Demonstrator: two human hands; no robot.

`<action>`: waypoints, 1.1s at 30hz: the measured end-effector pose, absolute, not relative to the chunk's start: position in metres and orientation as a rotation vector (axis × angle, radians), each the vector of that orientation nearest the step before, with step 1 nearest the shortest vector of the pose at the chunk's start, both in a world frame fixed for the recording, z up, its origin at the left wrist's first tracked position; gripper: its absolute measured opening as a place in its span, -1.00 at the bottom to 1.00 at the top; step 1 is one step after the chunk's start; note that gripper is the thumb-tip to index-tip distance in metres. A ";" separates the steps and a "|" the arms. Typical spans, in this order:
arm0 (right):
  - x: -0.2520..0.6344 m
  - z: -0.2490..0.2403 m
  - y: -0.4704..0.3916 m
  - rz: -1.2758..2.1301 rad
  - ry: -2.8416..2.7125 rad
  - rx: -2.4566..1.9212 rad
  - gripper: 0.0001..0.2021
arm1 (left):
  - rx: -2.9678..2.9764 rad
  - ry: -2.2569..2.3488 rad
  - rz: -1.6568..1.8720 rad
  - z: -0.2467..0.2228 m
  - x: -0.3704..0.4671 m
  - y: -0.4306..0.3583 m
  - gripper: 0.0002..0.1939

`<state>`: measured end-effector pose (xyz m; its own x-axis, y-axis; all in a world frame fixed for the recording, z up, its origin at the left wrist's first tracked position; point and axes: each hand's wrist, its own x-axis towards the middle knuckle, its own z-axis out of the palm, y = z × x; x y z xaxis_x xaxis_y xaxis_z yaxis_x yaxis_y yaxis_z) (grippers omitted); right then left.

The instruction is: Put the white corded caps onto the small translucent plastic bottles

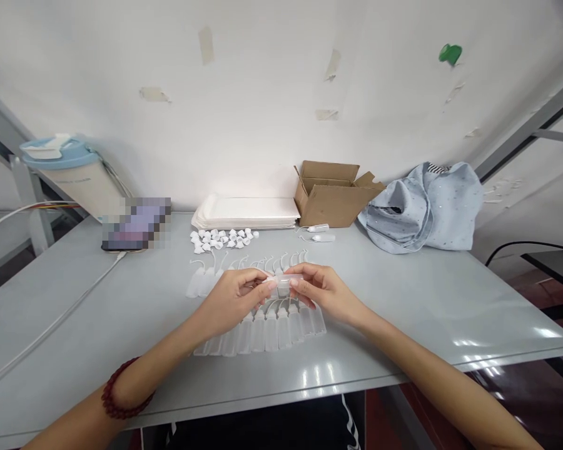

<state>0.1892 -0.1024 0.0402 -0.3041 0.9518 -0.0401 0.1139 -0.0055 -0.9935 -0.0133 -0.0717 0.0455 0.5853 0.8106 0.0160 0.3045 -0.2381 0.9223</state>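
- Left hand: thumb and fingers pinch the neck end of a translucent plastic bottle.
- Right hand: fingertips pinch its body.

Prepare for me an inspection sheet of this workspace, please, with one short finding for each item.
Surface: grey table, glossy, with light reflections.
Job's things: rows of translucent bottles; loose white caps behind.
Clutter: tumbler, pixelated device, white stack, open carton, pale blue cloth.
Hands: left hand and right hand hold one small bottle between them.
Cables: white cable crosses the table's left; black cable at far right.
Surroundings: white wall with tape scraps.
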 end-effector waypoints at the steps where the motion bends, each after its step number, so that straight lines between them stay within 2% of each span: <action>1: 0.190 0.040 -0.102 1.404 -1.508 -1.141 -0.67 | 1.831 0.900 0.629 0.045 -0.013 -0.072 -0.69; 8: 0.190 0.039 -0.100 1.466 -1.448 -1.133 -0.63 | 2.224 0.857 0.860 0.037 -0.011 -0.075 -0.79; 15: 0.190 0.039 -0.102 1.357 -1.494 -1.106 -0.68 | 1.876 0.895 0.581 0.043 -0.010 -0.074 -0.56; 18: 0.190 0.040 -0.104 1.277 -1.566 -1.148 -0.69 | 1.902 0.882 0.578 0.044 -0.010 -0.075 -0.58; 22: 0.190 0.043 -0.106 1.251 -1.608 -1.181 -0.69 | 2.267 0.839 0.693 0.038 -0.012 -0.075 -0.60; 28: 0.192 0.045 -0.104 1.443 -1.505 -1.181 -0.65 | 2.765 0.664 0.956 0.021 -0.015 -0.074 -0.81; 31: 0.194 0.045 -0.103 1.439 -1.524 -1.152 -0.66 | 2.701 0.682 0.951 0.024 -0.014 -0.075 -0.82; 33: 0.194 0.045 -0.103 1.399 -1.538 -1.136 -0.67 | 2.531 0.751 0.877 0.031 -0.013 -0.076 -0.75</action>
<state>0.1941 -0.1029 0.0448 -0.3215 0.9463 -0.0334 0.1220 0.0064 -0.9925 -0.0128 -0.0757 0.0309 0.6665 0.5869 0.4598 0.3648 -0.7945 0.4854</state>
